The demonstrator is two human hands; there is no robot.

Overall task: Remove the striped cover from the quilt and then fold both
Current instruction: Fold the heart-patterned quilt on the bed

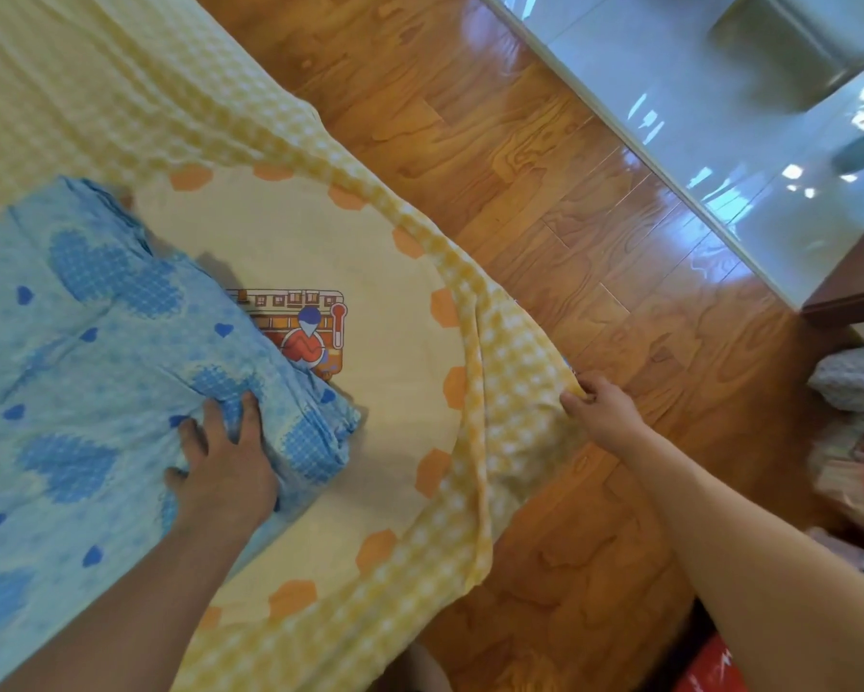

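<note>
A light blue quilt (85, 352) with darker blue hearts lies bunched on the left of the bed. My left hand (223, 459) rests on its near right corner, fingers curled into the fabric. Under and beside it spreads a yellow checked cover (500, 372) with a cream oval middle, orange dots and a cartoon print (315, 327). The cover's right edge hangs off the bed over the floor. My right hand (595, 404) pinches that hanging edge. No striped pattern shows plainly.
A glossy wooden floor (570, 192) runs to the right of the bed. Pale tiles (719, 117) lie beyond it at the top right. Folded fabrics (854, 387) are stacked at the right edge beside a dark wooden piece (849, 292). A red item (714, 666) sits at the bottom right.
</note>
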